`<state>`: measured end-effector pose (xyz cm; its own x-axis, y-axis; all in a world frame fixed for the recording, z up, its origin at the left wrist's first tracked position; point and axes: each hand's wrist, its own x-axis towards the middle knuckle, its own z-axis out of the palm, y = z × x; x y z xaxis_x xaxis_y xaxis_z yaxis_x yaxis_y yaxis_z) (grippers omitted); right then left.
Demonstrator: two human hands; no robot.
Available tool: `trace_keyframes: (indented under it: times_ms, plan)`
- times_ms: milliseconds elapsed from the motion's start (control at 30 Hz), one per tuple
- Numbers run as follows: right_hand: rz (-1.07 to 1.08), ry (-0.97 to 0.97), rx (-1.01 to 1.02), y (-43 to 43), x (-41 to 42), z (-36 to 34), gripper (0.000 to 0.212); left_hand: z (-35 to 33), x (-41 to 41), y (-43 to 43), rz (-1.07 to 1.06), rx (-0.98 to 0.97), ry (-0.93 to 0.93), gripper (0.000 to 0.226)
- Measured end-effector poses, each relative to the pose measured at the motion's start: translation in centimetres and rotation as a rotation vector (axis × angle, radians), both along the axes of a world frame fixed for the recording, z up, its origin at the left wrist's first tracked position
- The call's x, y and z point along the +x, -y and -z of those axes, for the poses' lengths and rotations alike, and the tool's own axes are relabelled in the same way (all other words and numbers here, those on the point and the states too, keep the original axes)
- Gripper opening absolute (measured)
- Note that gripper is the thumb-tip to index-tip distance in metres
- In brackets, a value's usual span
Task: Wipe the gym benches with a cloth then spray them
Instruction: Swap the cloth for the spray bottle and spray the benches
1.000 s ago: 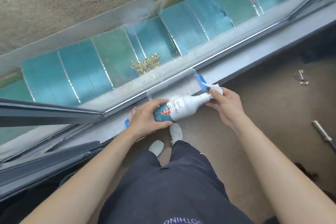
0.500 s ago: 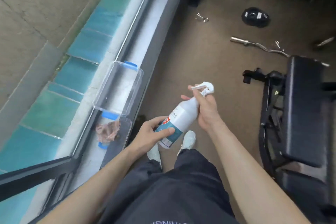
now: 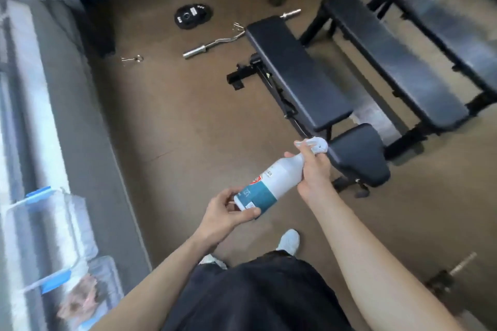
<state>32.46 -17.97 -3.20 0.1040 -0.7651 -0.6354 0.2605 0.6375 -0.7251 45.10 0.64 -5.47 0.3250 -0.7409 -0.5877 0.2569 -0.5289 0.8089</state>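
The person stands on the brown floor point(image 3: 188, 126) with the spray bottle point(image 3: 269, 183) held in both hands, slanted across the body. The left hand point(image 3: 226, 212) is closed around the bottle's base, thumb and fingers wrapped on the teal label end. The right hand point(image 3: 313, 169) is clamped on the neck just under the white spray head point(image 3: 317, 144), which points up and away toward the benches. So the bottle's long axis runs from lower left near the body to upper right, and its nozzle end is already the end closest to the work.

The nearest bench point(image 3: 298, 72) lies just beyond and to the right of the right hand, its long pad stretching away, with the small seat pad point(image 3: 357, 153) almost directly behind the spray head. A second bench point(image 3: 390, 54) sits farther right. The right hand is plainly the nearer one to the pads and, in my judgement, the one to carry the bottle over them.

A cloth point(image 3: 80, 301) appears to sit in a clear box point(image 3: 105, 271) on the window ledge at the far left, well apart from both hands; it is too blurred to be sure.
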Motion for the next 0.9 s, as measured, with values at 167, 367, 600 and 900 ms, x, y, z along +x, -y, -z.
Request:
trace_keyframes:
  times_ms: [167,367,600,900]
  plan:
    - [0.161,-0.052,0.016,5.9,-12.3,0.2,0.019,0.1,-9.4,8.9,0.141,0.010,-0.011,0.076]
    - [0.198,-0.155,-0.060,11.3,-22.8,1.3,0.017,-0.3,-19.0,16.1,0.302,0.058,0.008,0.071]
    - [0.437,-0.129,0.014,15.1,-27.6,3.0,0.013,0.8,-22.1,22.7,0.477,0.123,0.026,0.053]
    - [0.421,-0.212,0.020,20.4,-25.1,3.8,0.020,2.7,-18.9,28.4,0.664,0.176,-0.008,0.056]
